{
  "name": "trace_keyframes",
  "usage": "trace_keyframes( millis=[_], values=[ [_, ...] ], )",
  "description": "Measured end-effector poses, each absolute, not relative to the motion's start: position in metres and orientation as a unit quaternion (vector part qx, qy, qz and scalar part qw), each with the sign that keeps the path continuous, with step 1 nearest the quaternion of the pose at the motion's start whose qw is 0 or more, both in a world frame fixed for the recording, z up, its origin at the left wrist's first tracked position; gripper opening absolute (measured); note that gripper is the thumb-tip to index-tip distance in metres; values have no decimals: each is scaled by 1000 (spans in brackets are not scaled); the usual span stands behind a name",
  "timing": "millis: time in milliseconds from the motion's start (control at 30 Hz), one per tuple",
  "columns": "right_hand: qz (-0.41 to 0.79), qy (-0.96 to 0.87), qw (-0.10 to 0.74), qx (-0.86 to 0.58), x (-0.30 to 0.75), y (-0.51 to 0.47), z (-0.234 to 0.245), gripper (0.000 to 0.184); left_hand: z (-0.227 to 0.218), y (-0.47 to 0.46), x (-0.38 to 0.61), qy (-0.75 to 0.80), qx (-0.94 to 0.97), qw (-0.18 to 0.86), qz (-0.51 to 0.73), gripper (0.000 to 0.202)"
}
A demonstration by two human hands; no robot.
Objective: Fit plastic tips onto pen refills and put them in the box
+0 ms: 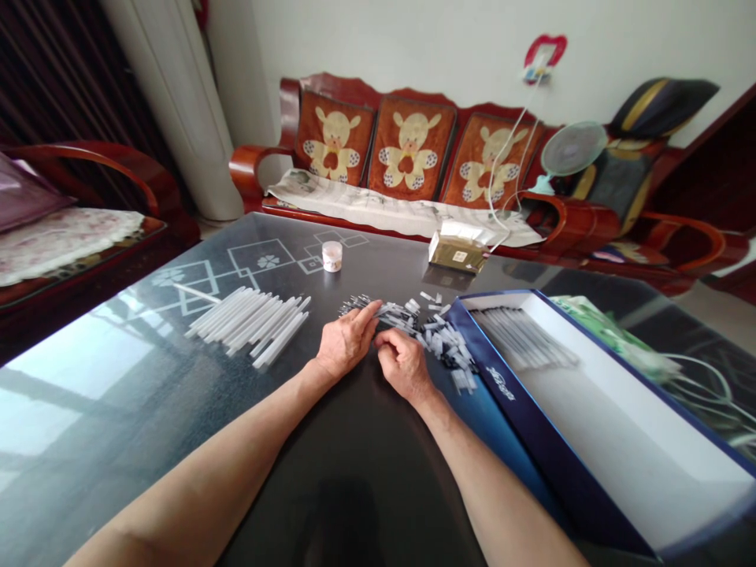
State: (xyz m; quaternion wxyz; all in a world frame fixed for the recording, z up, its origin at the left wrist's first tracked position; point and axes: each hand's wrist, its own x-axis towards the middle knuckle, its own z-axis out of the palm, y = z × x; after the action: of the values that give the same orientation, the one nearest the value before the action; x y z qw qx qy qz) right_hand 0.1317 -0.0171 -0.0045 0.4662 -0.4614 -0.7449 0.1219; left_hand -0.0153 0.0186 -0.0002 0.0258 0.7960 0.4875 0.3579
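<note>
My left hand (347, 339) lies on the dark glass table (177, 409), its fingers pressed together and stretched toward a heap of small white and dark pieces (434, 331). My right hand (402, 364) sits right beside it with the fingers curled in a pinch at the heap's near edge; what they hold is too small to make out. A fan of several long white tubes (251, 319) lies to the left of my hands. An open blue box with a white inside (591, 409) stands to the right, with more white tubes (525, 335) at its far end.
A small white jar (331, 256) and a gold packet (457, 250) stand farther back on the table. Green and white cables (650, 358) lie beyond the box. A red wooden sofa (407, 150) with cushions, a small fan (572, 150) and armchairs surround the table.
</note>
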Motion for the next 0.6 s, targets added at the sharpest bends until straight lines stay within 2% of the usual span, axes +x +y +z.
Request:
trace_keyframes(
  millis=[100,300,433,600],
  values=[
    [104,-725,485,-479,133,-16,-7,23,-1,20,-16,493,810,3,318,36],
    [70,-728,474,-490,136,-17,0,25,-2,21,-18,468,815,-20,340,27],
    [5,-728,425,-538,168,-22,18,24,2,18,-18,477,826,-4,301,32],
    [-87,-700,317,-634,231,-27,26,25,3,17,-18,465,837,4,287,35]
  ],
)
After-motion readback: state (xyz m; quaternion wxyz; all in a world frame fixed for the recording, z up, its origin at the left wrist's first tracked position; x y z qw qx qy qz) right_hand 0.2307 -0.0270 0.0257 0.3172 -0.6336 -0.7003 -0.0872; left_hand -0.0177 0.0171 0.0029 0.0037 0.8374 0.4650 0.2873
